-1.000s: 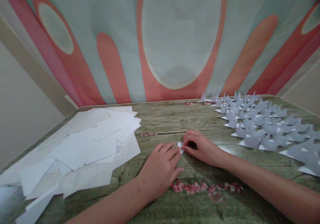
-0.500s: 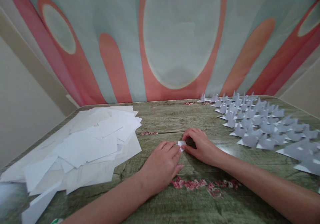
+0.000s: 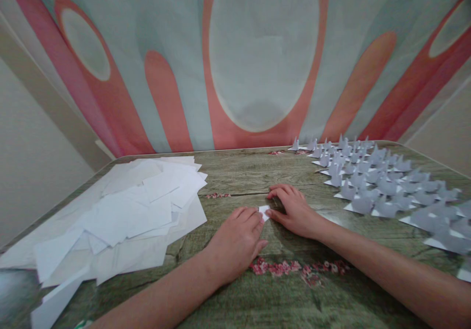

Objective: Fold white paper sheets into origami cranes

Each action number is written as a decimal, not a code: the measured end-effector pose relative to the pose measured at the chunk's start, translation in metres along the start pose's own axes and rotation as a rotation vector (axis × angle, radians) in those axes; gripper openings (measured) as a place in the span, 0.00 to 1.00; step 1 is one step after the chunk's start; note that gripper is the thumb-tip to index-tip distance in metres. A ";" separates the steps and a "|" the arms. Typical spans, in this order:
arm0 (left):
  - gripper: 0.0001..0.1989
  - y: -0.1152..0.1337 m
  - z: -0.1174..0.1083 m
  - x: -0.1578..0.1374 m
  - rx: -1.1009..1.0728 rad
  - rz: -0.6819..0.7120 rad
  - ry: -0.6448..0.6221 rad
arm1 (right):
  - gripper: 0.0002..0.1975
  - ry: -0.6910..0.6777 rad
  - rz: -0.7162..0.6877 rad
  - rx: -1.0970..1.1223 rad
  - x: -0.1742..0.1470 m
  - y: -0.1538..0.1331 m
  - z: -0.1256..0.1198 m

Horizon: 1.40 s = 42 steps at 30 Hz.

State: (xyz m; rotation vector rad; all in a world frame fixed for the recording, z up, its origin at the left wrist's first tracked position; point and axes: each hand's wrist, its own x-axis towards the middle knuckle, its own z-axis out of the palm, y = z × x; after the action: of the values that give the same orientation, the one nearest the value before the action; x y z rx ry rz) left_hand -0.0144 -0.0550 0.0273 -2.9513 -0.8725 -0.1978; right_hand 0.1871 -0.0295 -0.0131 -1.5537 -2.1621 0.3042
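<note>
A small piece of folded white paper (image 3: 264, 212) lies on the table in the middle of the head view. My left hand (image 3: 237, 243) is palm down over its left side. The fingertips hold the paper against the tabletop, and the thumb sticks out to the right, apart from it. Part of the paper is hidden under those fingers. From the right, my right hand (image 3: 294, 211) meets the paper's edge with its thumb tip. Its other fingers arch above and beyond, apart from the thumb, with no paper between them.
Overlapping white sheets (image 3: 128, 211) spread over the left of the wood-patterned table (image 3: 235, 172). On the right stand rows of folded paper figures (image 3: 386, 184) with upright points. A patterned backdrop (image 3: 261, 64) hangs behind the far edge.
My right fingers have opened away from the thumb and lifted off the paper, so more of it shows. My left hand keeps its place. The view has shifted slightly.
</note>
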 end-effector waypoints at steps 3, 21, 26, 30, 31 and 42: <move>0.18 0.000 -0.002 -0.001 0.015 0.012 -0.004 | 0.14 -0.005 0.012 -0.004 0.000 -0.002 -0.001; 0.18 -0.002 -0.009 -0.003 -0.031 -0.012 0.010 | 0.19 0.077 -0.069 -0.103 -0.006 -0.011 0.002; 0.14 0.000 -0.015 -0.002 -0.009 -0.076 -0.049 | 0.24 0.072 -0.040 -0.110 -0.004 -0.013 0.002; 0.12 0.000 -0.017 0.000 -0.004 -0.058 -0.066 | 0.19 0.073 -0.002 -0.095 -0.001 -0.012 0.002; 0.12 -0.001 -0.017 0.000 -0.001 -0.048 -0.070 | 0.18 0.074 0.004 -0.095 -0.001 -0.013 0.002; 0.11 -0.001 -0.019 0.004 0.025 0.004 -0.082 | 0.13 0.070 0.015 -0.091 -0.002 -0.019 -0.003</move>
State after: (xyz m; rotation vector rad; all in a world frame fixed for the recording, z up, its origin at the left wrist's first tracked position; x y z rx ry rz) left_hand -0.0135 -0.0534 0.0465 -2.9563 -0.8713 -0.0648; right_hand 0.1729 -0.0380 -0.0021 -1.6062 -2.1378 0.1558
